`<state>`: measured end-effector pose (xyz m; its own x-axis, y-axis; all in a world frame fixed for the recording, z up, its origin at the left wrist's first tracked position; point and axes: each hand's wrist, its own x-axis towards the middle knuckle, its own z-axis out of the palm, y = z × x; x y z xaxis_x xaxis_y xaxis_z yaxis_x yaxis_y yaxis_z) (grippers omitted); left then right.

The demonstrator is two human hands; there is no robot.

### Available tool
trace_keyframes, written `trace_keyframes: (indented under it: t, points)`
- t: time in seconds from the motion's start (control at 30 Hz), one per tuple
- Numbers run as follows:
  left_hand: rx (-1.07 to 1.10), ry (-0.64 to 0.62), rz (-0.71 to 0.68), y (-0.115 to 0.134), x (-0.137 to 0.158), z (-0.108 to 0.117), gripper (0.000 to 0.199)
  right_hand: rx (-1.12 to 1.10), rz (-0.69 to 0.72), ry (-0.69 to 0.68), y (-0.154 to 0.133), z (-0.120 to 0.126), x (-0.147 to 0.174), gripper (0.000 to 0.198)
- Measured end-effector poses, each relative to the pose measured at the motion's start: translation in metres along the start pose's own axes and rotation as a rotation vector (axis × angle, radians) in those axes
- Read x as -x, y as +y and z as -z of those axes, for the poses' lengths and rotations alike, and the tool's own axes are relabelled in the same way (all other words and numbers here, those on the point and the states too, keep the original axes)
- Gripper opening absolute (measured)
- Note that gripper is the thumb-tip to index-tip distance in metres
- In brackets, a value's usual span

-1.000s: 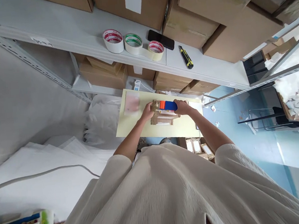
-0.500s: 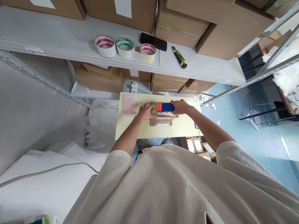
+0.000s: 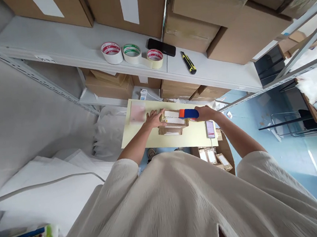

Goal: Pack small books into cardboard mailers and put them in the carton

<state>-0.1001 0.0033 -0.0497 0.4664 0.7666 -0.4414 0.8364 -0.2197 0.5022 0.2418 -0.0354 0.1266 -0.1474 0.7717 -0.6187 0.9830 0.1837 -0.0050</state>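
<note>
My right hand (image 3: 205, 112) is wrapped round a blue and orange tape dispenser (image 3: 189, 113), which lies over the right part of a small cardboard box (image 3: 172, 114) with a white label. At the left end of that box, my left hand (image 3: 154, 119) grips it between thumb and spread fingers. Another labelled cardboard box (image 3: 171, 131) lies on the near side, close against it. Both boxes rest on a pale yellow table (image 3: 146, 140). The dispenser's tape cannot be made out.
A phone (image 3: 210, 129) on a cable lies at the table's right end. Below it stands a carton (image 3: 228, 149) of small labelled boxes. Above the table, a grey shelf (image 3: 221, 72) bears tape rolls (image 3: 131, 53), a black phone-like object (image 3: 161, 47), a utility knife (image 3: 188, 62) and large cartons (image 3: 132, 8).
My right hand has drawn the tape dispenser to the right, uncovering the white label on the box. My left hand stays at the box's left end. The phone has come into full view.
</note>
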Motion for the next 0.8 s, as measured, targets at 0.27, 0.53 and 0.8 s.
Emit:
trace_keyframes:
  t: [0.27, 0.53, 0.8]
  points:
    - [-0.053, -0.007, 0.028, 0.014, 0.005, 0.005, 0.129, -0.043, -0.131, -0.012, 0.102, -0.037, 0.033, 0.048]
    - [-0.069, -0.041, 0.08, 0.022, 0.006, 0.009, 0.13, -0.041, -0.037, -0.027, 0.119, -0.067, 0.008, 0.047]
    - [-0.124, -0.104, 0.155, 0.031, 0.0, 0.015, 0.138, -0.05, 0.029, -0.018, 0.143, -0.087, 0.003, 0.043]
